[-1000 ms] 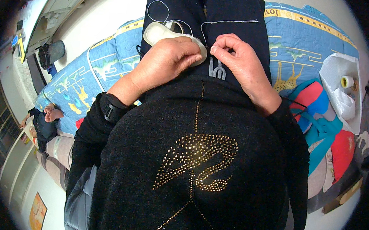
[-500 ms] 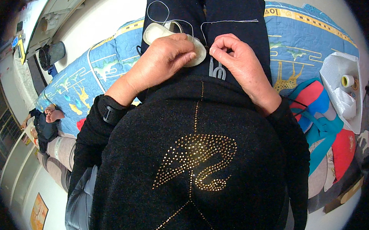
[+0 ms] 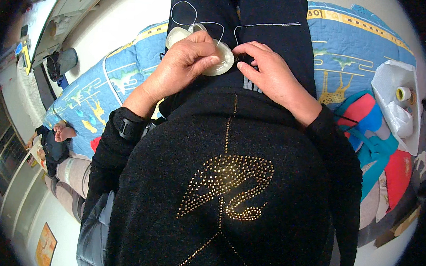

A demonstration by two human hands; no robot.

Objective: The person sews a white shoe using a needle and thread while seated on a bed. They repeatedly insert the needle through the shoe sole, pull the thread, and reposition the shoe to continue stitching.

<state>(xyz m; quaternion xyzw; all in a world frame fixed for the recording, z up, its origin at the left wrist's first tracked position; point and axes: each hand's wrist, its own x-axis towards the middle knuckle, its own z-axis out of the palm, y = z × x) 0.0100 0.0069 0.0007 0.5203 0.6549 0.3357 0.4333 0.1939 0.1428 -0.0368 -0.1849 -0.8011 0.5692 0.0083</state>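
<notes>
A small cream, sole-shaped piece (image 3: 224, 59) with a rounded end sits over black trousers (image 3: 275, 14), under the wearer's left hand (image 3: 186, 57), whose fingers are curled, the thumb closed down on it. The right hand (image 3: 271, 75) stands part open at the piece's round edge, thumb and forefinger parted; from where I stand, I cannot tell whether anything fine lies between them. A thin white thread (image 3: 270, 25) trails in loose loops across the trousers beyond both hands. Steadiness looks key here: the left thumb would do well to keep the edge firm, the right fingertips to meet squarely beside it, and the loops to stay clear of both. A blue quilted cover (image 3: 336, 67) printed with yellow giraffes spreads alongside; an open white tray (image 3: 390, 76) at right holds a yellow-and-white roll (image 3: 402, 94).
</notes>
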